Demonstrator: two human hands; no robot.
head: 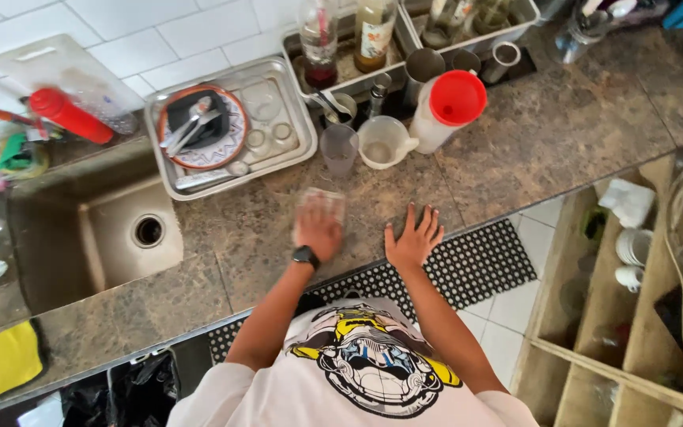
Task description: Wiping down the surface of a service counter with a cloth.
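Spreading across most of the view, the speckled stone surface (563, 134) carries everything, with a sink (120, 237) sunk into it at one end. Next in size, a metal tray (298, 142) beside the sink holds a patterned plate (203, 126) and small glasses. Just beyond the hands stand a white jug with a red lid (446, 111), a white measuring cup (381, 142) and a clear tumbler (338, 149). The left hand (318, 229) presses flat on a pale cloth (319, 202) lying on the surface near its front edge, fingers closed over it. The right hand (414, 236) holds nothing, fingers spread wide on the bare stone. The tumbler sits near the cloth: a broad forward sweep could likely knock it over, and the measuring cup after it.
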